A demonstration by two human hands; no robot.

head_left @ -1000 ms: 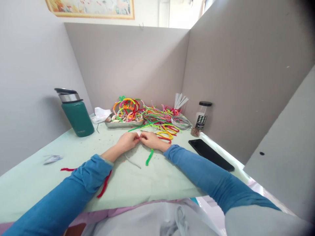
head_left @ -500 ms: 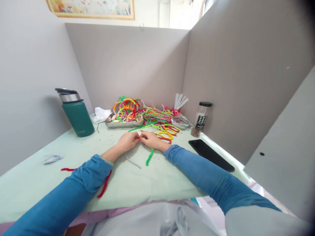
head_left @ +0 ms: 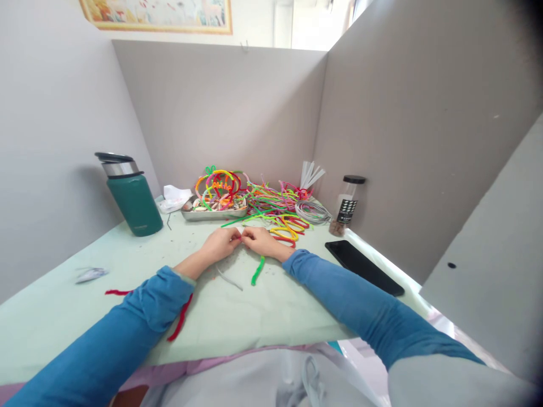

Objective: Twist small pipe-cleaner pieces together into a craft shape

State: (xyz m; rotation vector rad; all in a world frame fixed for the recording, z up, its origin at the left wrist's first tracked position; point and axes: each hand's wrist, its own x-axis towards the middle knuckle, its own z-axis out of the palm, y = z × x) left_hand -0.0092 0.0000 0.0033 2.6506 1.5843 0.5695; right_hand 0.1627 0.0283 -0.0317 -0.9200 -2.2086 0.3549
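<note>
My left hand [head_left: 221, 244] and my right hand [head_left: 259, 242] meet fingertip to fingertip over the middle of the table. Both are closed in a pinch; whatever lies between the fingers is too small and hidden to make out. Just below my right hand lies a short green pipe cleaner [head_left: 257, 272]. A thin grey strand [head_left: 229, 280] runs across the cloth below my left hand. Red pipe cleaner [head_left: 181, 317] shows on the near side of my left sleeve, and another red end [head_left: 116, 292] shows on its far side.
A metal tray [head_left: 214, 215] of shells and pipe-cleaner shapes stands behind my hands, beside a tangled pile of coloured pipe cleaners [head_left: 271, 198] and a coil of grey cord [head_left: 313, 212]. Left is a green bottle [head_left: 136, 203]; right, a clear jar [head_left: 347, 206] and black phone [head_left: 365, 267].
</note>
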